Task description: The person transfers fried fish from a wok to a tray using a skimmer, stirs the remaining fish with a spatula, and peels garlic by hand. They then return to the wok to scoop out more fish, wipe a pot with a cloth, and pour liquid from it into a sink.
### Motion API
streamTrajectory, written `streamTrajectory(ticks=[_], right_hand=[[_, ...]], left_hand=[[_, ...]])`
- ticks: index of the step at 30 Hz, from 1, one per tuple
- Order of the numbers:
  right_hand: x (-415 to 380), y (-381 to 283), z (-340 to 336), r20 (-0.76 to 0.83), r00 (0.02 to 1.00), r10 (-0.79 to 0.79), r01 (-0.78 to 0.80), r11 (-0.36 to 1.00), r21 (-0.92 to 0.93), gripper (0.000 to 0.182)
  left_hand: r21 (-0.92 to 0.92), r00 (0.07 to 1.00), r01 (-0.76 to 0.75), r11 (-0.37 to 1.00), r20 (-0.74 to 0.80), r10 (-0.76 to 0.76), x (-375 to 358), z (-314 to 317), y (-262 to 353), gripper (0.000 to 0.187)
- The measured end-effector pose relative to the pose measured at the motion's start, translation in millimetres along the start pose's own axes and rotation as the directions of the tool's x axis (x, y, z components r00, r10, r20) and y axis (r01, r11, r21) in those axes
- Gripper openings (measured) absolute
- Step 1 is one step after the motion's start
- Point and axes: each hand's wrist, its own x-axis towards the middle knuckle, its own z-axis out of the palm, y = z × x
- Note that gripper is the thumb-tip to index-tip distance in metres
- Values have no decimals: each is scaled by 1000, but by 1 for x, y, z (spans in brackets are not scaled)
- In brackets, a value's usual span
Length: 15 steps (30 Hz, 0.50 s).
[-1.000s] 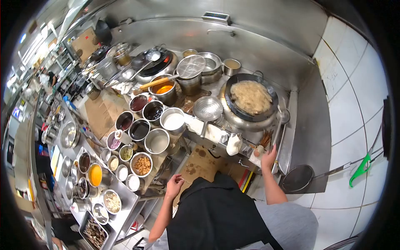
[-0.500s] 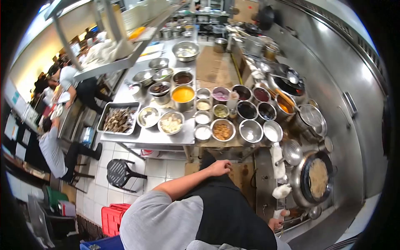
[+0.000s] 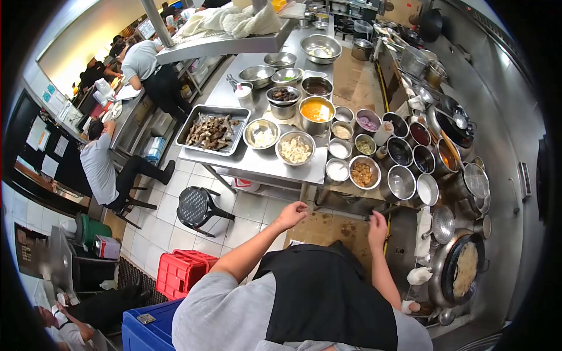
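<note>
Right hand (image 3: 377,230) is now raised from near the wok (image 3: 449,279) at lower right, leaving both seemingly unladen: its fingers are loosely bent, left hand (image 3: 292,216) half-curled, bowl of brown chunks (image 3: 365,187) set above, right of centre.

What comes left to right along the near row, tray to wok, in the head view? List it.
Tray, bowl of white pieces, bowl of pale chunks, white-filled cup, bowl of brown chunks, steel pot, wok.

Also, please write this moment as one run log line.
left hand: empty; right hand: empty; wok: food inside; metal tray: on steel table
</note>
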Motion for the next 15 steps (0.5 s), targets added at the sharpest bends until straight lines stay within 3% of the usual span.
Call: streamTrajectory(ticks=[1, 2, 5, 8, 9, 15], right_hand=[[8, -34, 22, 70, 991, -117, 124, 986, -115, 21], [18, -47, 44, 150, 974, -172, 185, 980, -79, 20], [40, -91, 91, 362, 910, -202, 215, 977, 3, 19], [64, -113, 137, 459, 834, -307, 291, 951, 108, 20], [74, -112, 153, 487, 808, -331, 333, 939, 86, 19], [131, -124, 244, 633, 666, -395, 487, 873, 32, 20]], left_hand=[[-3, 1000, 5, 1000, -7, -5, -1, -7, -3, 38], [-42, 999, 32, 999, -23, -33, -2, -13, -7, 38], [-138, 995, 65, 988, -73, -75, -6, -31, -16, 37], [-235, 981, 135, 963, -108, -164, -9, -49, -16, 37], [-277, 966, 201, 940, -106, -237, -11, -57, -16, 36], [-328, 923, 216, 920, -239, -302, -11, -104, -22, 37]])
